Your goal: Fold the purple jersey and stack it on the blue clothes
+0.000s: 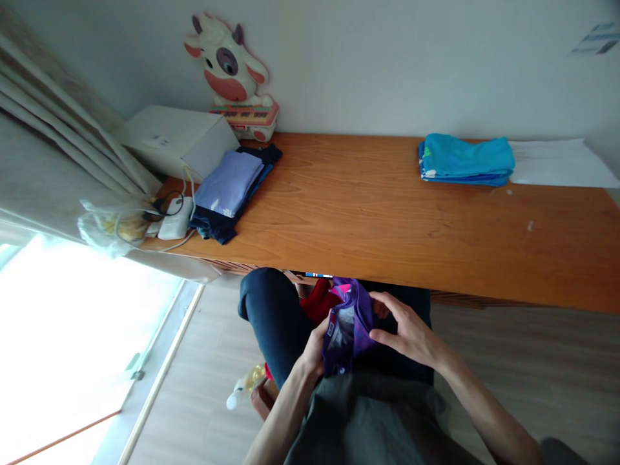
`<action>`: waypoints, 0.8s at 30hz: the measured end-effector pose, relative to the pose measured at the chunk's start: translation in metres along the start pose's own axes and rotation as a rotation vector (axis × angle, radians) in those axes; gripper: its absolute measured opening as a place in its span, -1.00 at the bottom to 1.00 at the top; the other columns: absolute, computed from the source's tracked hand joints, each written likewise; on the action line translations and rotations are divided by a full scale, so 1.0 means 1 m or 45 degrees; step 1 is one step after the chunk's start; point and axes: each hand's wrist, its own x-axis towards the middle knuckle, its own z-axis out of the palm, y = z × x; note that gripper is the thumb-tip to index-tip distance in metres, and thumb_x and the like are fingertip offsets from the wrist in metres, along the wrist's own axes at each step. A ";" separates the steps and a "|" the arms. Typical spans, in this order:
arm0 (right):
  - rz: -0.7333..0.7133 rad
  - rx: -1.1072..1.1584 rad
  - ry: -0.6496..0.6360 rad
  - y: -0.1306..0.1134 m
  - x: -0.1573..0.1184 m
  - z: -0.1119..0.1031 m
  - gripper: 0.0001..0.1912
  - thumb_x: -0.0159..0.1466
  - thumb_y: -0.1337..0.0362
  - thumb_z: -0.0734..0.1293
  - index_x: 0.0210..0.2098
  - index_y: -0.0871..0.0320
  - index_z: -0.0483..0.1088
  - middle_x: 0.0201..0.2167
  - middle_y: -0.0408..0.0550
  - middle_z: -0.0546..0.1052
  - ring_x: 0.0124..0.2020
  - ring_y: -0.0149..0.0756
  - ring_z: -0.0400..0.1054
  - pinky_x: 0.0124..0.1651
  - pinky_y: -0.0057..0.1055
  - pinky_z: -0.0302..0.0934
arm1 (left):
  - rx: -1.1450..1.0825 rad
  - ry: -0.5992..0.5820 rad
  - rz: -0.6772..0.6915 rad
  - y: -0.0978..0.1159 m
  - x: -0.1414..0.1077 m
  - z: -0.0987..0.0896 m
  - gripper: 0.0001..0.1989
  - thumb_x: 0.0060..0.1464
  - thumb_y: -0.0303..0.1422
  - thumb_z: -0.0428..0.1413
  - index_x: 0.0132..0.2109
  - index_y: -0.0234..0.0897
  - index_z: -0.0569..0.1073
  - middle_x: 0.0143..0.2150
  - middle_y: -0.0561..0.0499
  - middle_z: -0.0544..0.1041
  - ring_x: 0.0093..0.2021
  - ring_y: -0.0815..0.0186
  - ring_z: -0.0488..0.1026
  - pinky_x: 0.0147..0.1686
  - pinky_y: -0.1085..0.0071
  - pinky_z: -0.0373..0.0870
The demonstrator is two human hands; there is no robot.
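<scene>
A purple garment (361, 323) with a pink patch and a grey inside rests over my lap, below the front edge of the wooden desk. My left hand (317, 342) grips its left side, beside a small label at the opening. On the other side, my right hand (404, 329) is at the garment's right edge, with thumb and index finger spread apart; its other fingers are partly hidden by the cloth. Red cloth (320, 302) lies just left of the garment, over my dark trousers.
The wooden desk (339, 213) holds folded blue cloth (467, 160), white paper (557, 163), folded purple and dark clothes (230, 184), a white box (181, 139), a cow toy (232, 77), a white adapter with cables (175, 218) and a plastic bag (113, 227). A curtain hangs left.
</scene>
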 end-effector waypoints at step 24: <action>0.195 0.294 0.307 0.020 0.005 0.004 -0.64 0.60 -0.12 0.46 -0.08 0.03 0.67 -0.18 -0.09 0.75 -0.15 -0.10 0.63 -0.07 -0.29 0.47 | -0.186 -0.063 0.123 -0.017 0.003 0.008 -0.50 0.32 -0.01 0.45 0.14 -0.35 0.78 0.12 -0.30 0.85 0.31 -0.26 0.77 0.46 -0.11 0.62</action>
